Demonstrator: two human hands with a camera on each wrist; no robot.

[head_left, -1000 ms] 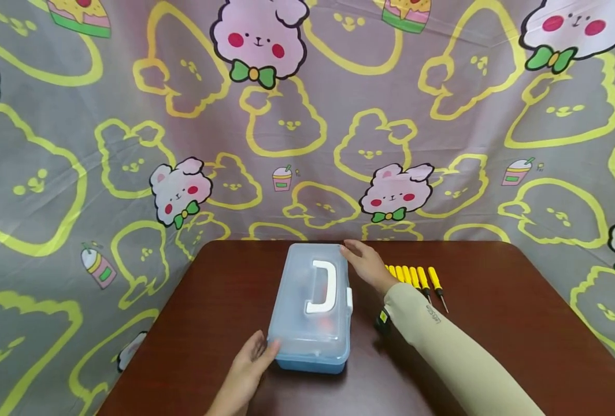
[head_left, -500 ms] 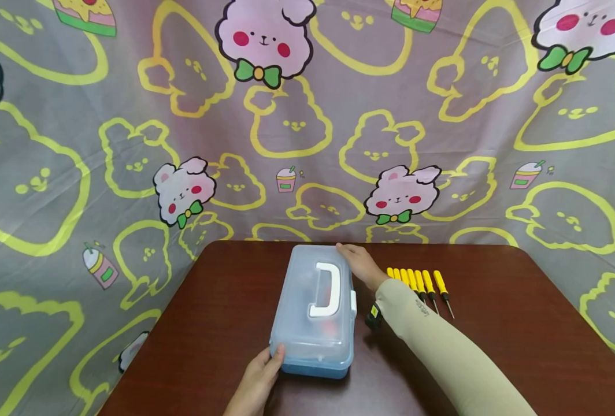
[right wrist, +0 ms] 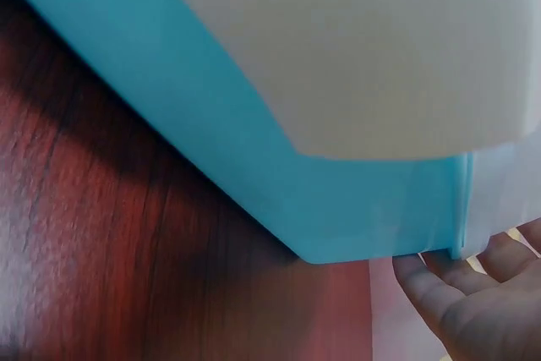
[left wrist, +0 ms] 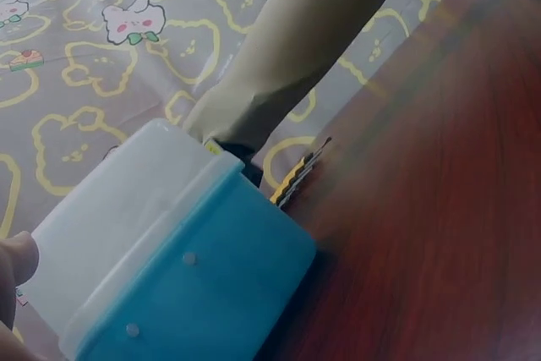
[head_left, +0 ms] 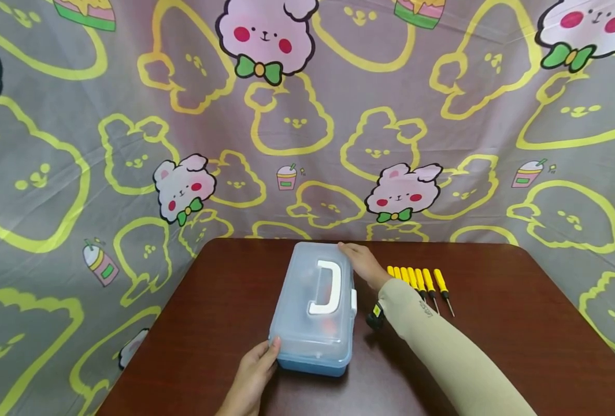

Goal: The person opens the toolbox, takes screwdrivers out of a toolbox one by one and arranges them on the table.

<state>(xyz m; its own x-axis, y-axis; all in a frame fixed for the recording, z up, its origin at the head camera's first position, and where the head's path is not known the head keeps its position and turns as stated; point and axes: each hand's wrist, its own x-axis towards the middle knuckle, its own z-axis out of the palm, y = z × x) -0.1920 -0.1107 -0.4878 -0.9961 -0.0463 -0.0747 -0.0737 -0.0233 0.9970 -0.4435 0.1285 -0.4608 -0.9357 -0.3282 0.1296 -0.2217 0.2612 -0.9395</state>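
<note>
A toolbox with a blue base and a cloudy, see-through lid lies lengthwise on the table, its lid down. The lid carries a white handle, and a white latch sits on the right side. My left hand grips the near left corner, thumb up on the lid's edge. At the far right corner my right hand holds the box, its fingers bent against the far end. The left wrist view shows the box's near end and my left thumb beside the lid.
Several yellow-handled screwdrivers lie in a row on the dark red-brown table, right of the box, partly behind my right forearm. A small black device with a yellow label shows under the right cuff. A patterned curtain hangs behind the table.
My left hand has closed in on the near left corner and its thumb now lies on the lid. The right hand's raised fingers have come down onto the far right corner.
</note>
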